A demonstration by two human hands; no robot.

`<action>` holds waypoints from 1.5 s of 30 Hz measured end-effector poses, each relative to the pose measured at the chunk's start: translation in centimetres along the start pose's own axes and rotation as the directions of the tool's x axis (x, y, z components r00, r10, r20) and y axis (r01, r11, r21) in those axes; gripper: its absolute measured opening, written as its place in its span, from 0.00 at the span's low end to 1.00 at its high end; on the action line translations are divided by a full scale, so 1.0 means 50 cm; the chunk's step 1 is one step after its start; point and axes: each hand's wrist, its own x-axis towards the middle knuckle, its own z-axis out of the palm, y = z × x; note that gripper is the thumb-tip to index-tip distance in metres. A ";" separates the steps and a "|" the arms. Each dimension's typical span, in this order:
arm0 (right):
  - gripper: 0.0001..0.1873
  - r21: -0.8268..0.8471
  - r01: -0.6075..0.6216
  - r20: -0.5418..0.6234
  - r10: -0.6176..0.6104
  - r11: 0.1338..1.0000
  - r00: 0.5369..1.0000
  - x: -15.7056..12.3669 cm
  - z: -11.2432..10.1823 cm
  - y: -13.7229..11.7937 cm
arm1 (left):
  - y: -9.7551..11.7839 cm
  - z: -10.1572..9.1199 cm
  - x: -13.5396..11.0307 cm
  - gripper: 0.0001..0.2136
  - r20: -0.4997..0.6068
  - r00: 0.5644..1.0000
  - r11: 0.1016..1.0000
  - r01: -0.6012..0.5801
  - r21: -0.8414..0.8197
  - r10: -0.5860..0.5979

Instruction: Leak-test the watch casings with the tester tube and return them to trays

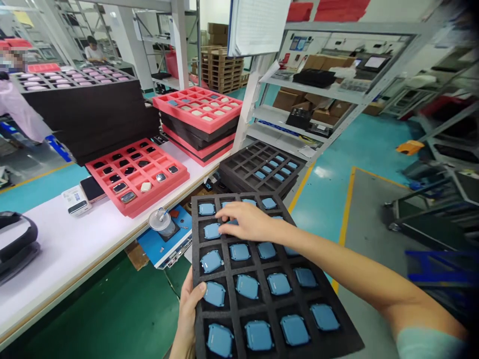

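L hand [187, 309] grips blk tray [232, 304], looks full w/ blue cases [247, 286]; R hand [249, 219] fingers narrow, hold unclear; rear tray [246, 165] part-filled.

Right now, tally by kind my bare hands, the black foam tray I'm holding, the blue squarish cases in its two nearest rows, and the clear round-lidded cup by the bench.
Bare hands, left hand and right hand: 2
Black foam tray, held: 1
Blue squarish cases, two nearest rows: 8
Clear round-lidded cup: 1
Total: 12
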 end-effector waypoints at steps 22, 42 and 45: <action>0.14 0.247 -0.301 0.036 0.302 0.921 0.953 -0.060 0.030 -0.004 | -0.006 0.047 -0.002 0.31 0.201 0.976 0.995 0.093 -0.019 -0.088; 0.34 0.962 -0.025 0.262 0.902 -0.270 0.344 -0.533 0.096 0.092 | -0.010 0.117 0.136 0.30 0.337 0.914 0.964 0.165 0.207 -0.228; 0.39 0.962 0.128 0.212 0.954 -0.243 0.213 -0.551 0.111 0.074 | -0.010 0.202 0.198 0.26 0.315 0.907 0.933 0.179 0.311 -0.279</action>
